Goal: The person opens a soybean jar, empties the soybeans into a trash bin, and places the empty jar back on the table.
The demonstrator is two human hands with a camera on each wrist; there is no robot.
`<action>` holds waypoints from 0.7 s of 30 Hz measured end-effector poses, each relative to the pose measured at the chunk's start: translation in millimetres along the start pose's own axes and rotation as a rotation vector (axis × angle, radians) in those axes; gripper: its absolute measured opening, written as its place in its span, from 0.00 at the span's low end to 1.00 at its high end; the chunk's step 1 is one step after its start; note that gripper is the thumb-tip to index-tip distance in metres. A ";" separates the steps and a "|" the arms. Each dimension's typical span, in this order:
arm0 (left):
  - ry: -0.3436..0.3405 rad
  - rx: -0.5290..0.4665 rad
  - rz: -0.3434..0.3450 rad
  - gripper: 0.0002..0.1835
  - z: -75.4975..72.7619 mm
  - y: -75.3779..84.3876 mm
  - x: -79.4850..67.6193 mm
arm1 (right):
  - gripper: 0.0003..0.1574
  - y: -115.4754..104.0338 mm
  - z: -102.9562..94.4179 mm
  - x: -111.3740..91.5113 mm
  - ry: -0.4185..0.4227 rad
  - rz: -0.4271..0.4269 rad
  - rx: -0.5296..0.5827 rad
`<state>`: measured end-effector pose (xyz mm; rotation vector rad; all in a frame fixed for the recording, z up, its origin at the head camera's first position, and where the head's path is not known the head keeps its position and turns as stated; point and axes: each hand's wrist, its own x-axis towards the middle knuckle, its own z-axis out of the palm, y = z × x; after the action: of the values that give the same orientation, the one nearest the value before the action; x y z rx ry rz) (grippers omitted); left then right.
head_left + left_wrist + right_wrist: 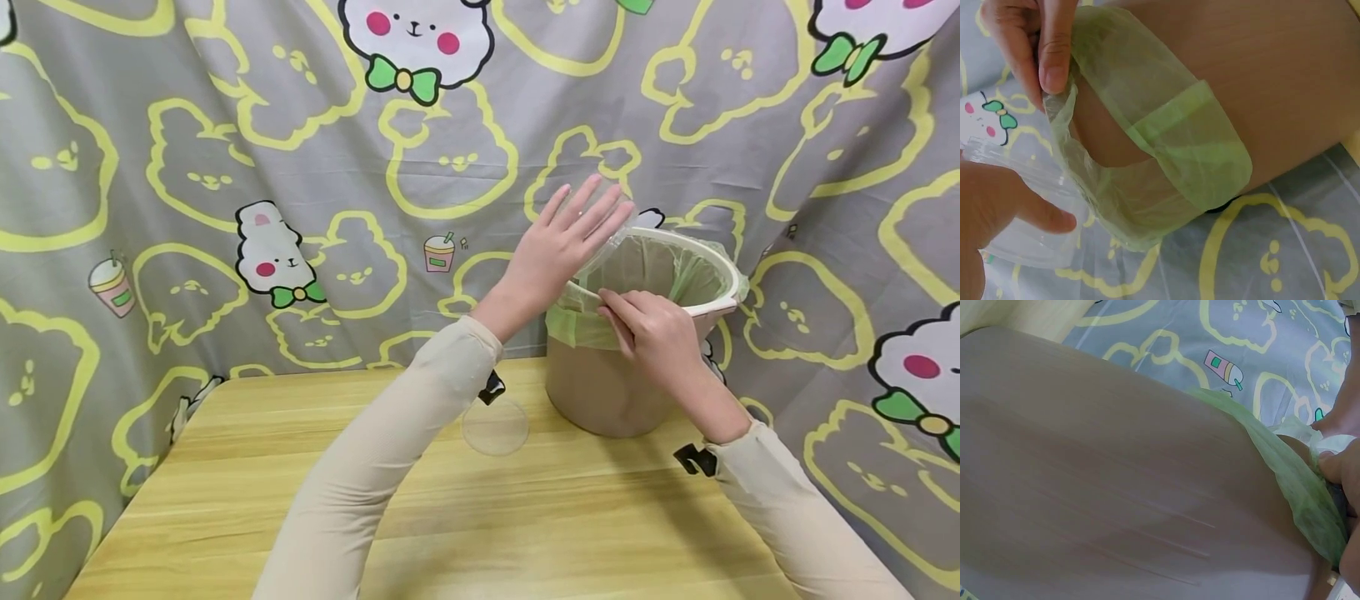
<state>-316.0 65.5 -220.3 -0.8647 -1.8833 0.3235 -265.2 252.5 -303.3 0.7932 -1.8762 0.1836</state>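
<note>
A brown bin (pixel 607 383) with a white rim (pixel 712 250) and a light green liner bag (pixel 577 327) stands at the table's back right. My right hand (pixel 652 329) pinches the near left rim and liner; its thumb shows over the bag's folded edge (pixel 1063 119) in the left wrist view. My left hand (pixel 555 250) is raised at the bin's left side, fingers straight and spread. Against its palm side is a clear plastic container (pixel 1041 244), mostly hidden by the hand in the head view. Whether the thumb grips it I cannot tell.
On the wooden table (pixel 315 467), left of the bin, lies a clear round lid (pixel 495 427). A grey cartoon-print curtain (pixel 337 183) hangs directly behind the table and bin. Black straps (pixel 696 460) show at the sleeve cuffs.
</note>
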 end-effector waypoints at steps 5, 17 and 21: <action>0.012 -0.026 -0.014 0.37 0.7 0.4 -2.5 | 0.12 -0.3 0.7 0.5 -0.005 -0.001 -0.001; 0.042 -0.020 -0.050 0.38 3.4 -5.0 -7.8 | 0.12 -1.4 1.6 2.0 -0.008 0.010 0.003; 0.034 -0.140 -0.129 0.44 -2.6 -11.1 -12.0 | 0.12 -1.6 0.8 0.7 -0.009 0.024 0.002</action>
<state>-315.4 49.0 -221.0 -0.8307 -1.9374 0.0981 -265.0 250.6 -303.4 0.7747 -1.8952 0.1976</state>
